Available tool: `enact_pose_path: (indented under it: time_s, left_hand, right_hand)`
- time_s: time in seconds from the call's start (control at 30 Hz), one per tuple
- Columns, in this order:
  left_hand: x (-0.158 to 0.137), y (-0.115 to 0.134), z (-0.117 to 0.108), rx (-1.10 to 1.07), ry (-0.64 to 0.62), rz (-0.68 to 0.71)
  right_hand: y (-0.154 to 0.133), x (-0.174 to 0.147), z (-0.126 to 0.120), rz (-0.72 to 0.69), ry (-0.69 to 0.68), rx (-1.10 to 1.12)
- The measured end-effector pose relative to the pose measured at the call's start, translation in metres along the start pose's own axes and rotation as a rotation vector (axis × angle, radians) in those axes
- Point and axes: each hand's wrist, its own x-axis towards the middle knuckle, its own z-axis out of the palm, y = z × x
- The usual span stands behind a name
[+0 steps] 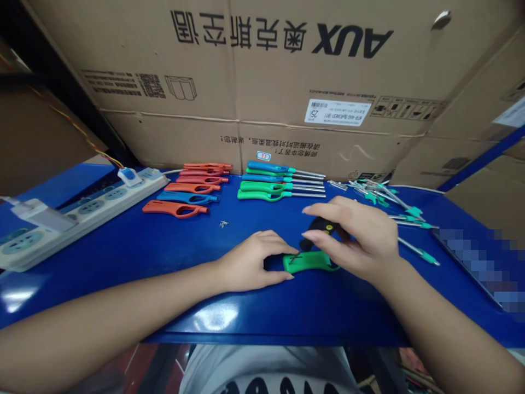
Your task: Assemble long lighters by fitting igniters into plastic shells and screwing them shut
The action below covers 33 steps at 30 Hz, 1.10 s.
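Note:
A green lighter handle (307, 262) lies flat on the blue table in front of me. My left hand (256, 261) pinches its left end between thumb and fingers. Above it, my right hand (361, 235) grips a black screwdriver (318, 230) with a yellow mark. The screwdriver's thin tip points down at the left part of the handle; whether it sits in a screw I cannot tell. The handle's right end is partly hidden under my right hand. Several tiny screws (223, 224) lie loose to the left, beyond my left forearm.
Orange and blue lighter casings (176, 209) lie in a row at the back left. Lighters with metal barrels (262, 194) lie at the back middle, loose barrels (379, 192) to the right. A power strip (82, 219) runs along the left; a cardboard sheet (262, 82) stands behind.

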Motion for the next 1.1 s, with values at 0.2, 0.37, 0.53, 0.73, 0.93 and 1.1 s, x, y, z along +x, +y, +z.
enact_pose_path:
  time_s: [0.2, 0.37, 0.53, 0.73, 0.93, 1.1]
  left_hand:
    - [0.0006, -0.0005, 0.0001, -0.029, 0.005, 0.008]
    - [0.0003, -0.0013, 0.0007, -0.023, 0.013, 0.023]
    - [0.0001, 0.0007, -0.0004, -0.027, 0.008, 0.006]
    - [0.0012, 0.0008, -0.0003, 0.002, 0.007, 0.006]
    - [0.0012, 0.0019, -0.0013, -0.010, 0.004, 0.002]
    - [0.0002, 0.0006, -0.0009, 0.003, 0.004, -0.001]
  right_hand:
    - [0.0001, 0.0007, 0.0008, 0.262, -0.121, 0.407]
    - [0.0079, 0.0010, -0.0032, 0.004, 0.035, -0.029]
    - [0.0032, 0.0015, -0.0049, 0.139, -0.213, 0.352]
    - [0.0019, 0.0001, 0.0004, -0.016, -0.046, 0.105]
    - [0.0000, -0.0010, -0.0002, 0.156, -0.179, 0.422]
    - [0.0027, 0.0025, -0.0015, 0.073, -0.056, 0.388]
